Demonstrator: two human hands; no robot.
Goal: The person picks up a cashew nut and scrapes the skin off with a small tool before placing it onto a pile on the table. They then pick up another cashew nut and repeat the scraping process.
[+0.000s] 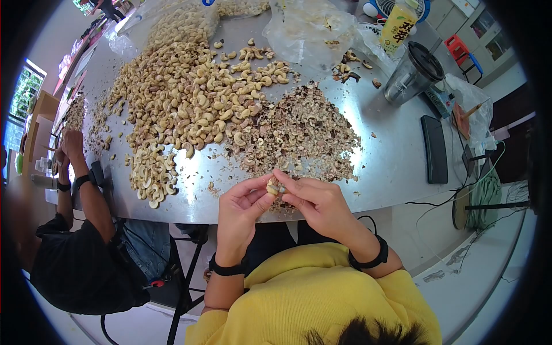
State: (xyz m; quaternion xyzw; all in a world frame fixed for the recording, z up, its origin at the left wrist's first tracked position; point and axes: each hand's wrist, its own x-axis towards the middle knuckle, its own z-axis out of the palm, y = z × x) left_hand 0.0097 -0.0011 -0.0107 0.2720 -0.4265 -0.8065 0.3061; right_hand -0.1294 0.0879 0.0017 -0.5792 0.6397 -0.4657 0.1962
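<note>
A cashew nut (272, 187) with bits of brown skin on it is pinched between the fingertips of both my hands, just above the table's near edge. My left hand (241, 214) grips it from the left, fingers curled. From the right, my right hand (322, 207) closes thumb and forefinger on it; a small greyish glint by these fingertips is too small to name. Right beyond my hands lies a heap of flaky brown skins (307, 135). A big pile of cashews (178, 95) spreads to its left, with a smaller cluster of paler cashews (150, 172) at the near side.
A lidded tumbler (411, 75), a yellow bottle (398, 26) and a black phone (434, 149) stand or lie on the right of the metal table (379, 172). Clear plastic bags (310, 29) lie at the back. A co-worker in black (86, 259) works at the left.
</note>
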